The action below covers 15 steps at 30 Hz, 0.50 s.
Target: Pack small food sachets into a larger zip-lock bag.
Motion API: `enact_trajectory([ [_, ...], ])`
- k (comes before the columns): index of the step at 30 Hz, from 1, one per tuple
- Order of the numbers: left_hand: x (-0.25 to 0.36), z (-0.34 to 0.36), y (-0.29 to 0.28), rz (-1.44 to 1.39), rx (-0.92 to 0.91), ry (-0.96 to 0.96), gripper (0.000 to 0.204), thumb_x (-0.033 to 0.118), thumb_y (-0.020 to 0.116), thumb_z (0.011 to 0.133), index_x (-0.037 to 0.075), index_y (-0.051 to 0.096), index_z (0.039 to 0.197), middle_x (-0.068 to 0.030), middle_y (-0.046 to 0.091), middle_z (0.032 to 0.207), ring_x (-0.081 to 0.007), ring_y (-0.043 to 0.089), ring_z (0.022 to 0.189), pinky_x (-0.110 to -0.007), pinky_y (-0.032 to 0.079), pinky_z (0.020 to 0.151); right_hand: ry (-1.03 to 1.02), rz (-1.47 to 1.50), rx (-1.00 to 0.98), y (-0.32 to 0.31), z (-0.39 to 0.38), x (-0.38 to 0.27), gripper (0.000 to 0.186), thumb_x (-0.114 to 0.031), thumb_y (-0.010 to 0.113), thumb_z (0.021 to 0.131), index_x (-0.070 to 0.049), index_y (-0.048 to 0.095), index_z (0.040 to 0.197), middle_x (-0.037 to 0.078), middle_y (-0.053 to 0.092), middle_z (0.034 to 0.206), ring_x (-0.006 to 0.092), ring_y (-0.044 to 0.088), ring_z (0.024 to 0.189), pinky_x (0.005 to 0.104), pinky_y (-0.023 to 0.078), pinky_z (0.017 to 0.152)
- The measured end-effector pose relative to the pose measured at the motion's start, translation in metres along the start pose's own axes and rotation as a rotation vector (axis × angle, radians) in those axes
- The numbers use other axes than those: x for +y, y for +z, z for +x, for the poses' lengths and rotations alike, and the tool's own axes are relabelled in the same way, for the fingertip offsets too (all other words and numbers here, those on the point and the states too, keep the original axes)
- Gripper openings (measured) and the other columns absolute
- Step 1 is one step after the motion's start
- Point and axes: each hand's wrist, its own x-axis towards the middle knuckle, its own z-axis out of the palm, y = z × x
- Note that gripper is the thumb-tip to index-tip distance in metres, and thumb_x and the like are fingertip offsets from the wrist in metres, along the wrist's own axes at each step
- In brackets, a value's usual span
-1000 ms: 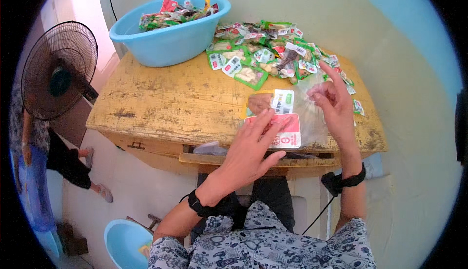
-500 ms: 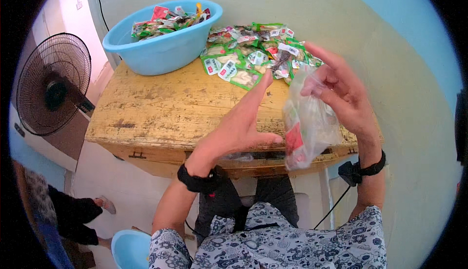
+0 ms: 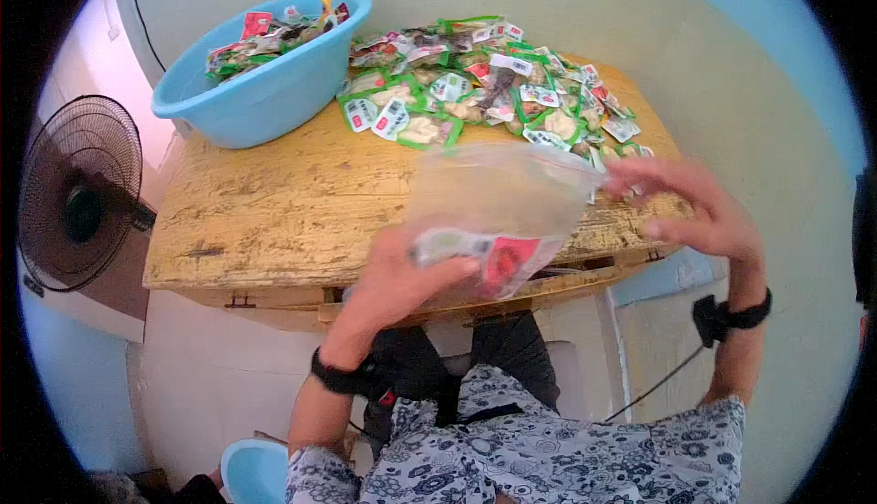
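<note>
A clear plastic bag [image 3: 521,189] with a red and white printed panel is spread out over the front of the wooden table. My left hand [image 3: 402,271] grips its lower left side, thumb on the near face and the other fingers out of sight behind it. Beside the bag's upper right corner is my right hand [image 3: 699,212], its thumb and fingers apart and a little blurred. Whether those fingertips touch the bag, I cannot tell. Several small sealed food packets [image 3: 493,93] with green edges lie heaped behind the bag.
A light blue basin [image 3: 265,111] holding more packets stands at the table's [image 3: 247,212] back left. Left of the table is a black fan [image 3: 82,193]. Another blue basin [image 3: 256,472] sits low on the floor, and a wall [image 3: 713,93] rises behind and to the right.
The bag, which hung from my right hand, is now spread open and held by my left. My right hand has moved right and down. The view has shifted slightly.
</note>
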Motion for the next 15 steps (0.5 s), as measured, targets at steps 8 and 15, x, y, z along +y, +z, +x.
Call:
enact_trajectory([
  [8,-0.001,-0.071,-0.017,-0.383,0.309,-0.154,0.037,0.005,0.082,0.076,-0.001,0.071,0.111,-0.0084,0.074,0.102,-0.0146,0.069,0.090,-0.029,0.055,0.081,0.516,0.003,-0.142,-0.129,-0.031,-0.001,0.052,-0.028,0.067,0.095,-0.007,0.055,0.142,0.008,0.069,0.111,0.0154,0.065,0.103,0.0319,0.053,0.090],
  [15,0.003,-0.038,-0.006,-0.446,0.554,-0.160,0.041,0.001,0.079,0.079,-0.004,0.066,0.117,-0.0085,0.073,0.103,-0.0146,0.069,0.089,-0.028,0.055,0.081,-0.044,-0.113,-0.156,-0.065,0.134,0.039,0.054,-0.035,0.067,0.095,-0.008,0.056,0.140,0.007,0.070,0.113,0.0159,0.064,0.107,0.0321,0.050,0.094],
])
